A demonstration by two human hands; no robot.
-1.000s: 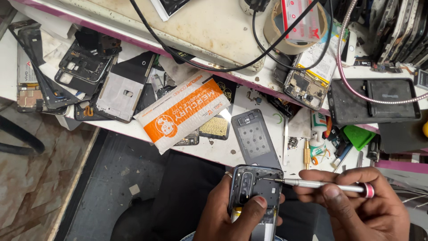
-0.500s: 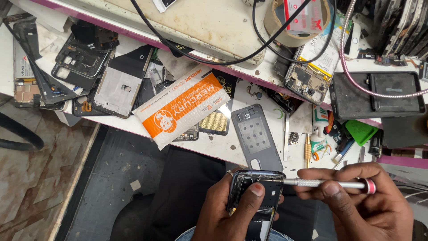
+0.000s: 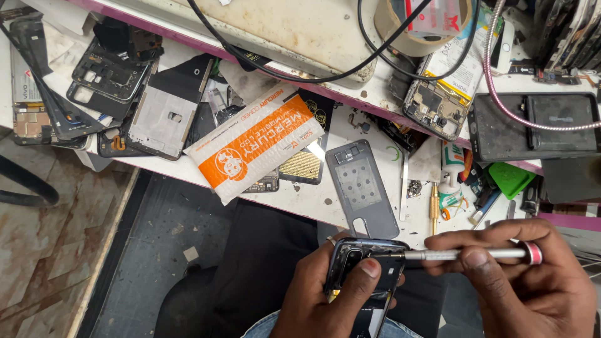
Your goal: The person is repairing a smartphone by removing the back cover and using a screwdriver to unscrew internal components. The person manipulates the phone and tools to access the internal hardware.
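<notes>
Two hands are at work low in your view, at about 5 o'clock. Your left hand (image 3: 325, 300) has its grip closed round an opened phone (image 3: 366, 272), thumb laid across its dark back and fingers wrapped underneath, holding it over your lap, just off the near edge of the table (image 3: 325, 200). Your right hand (image 3: 532, 288) pinches a slim silver screwdriver (image 3: 466, 254) with a red ring at its tail; fingers are tight round the shaft, which lies nearly level, and the tip meets the phone's upper edge.

At 12 o'clock from the phone, a grey back plate (image 3: 362, 188) lies flat on the table, just beyond your fingers. At 10 o'clock from it sits an orange and white padded envelope (image 3: 253, 144), tilted, overlapping a small gold mesh piece. Farther out at 9 o'clock, stripped phone frames (image 3: 119, 75) are heaped together. At 2 o'clock from the phone a green plastic pick (image 3: 510, 178) rests near a glue tube (image 3: 452, 178). A roll of tape (image 3: 413, 28) stands at 12 o'clock, on the raised shelf.
</notes>
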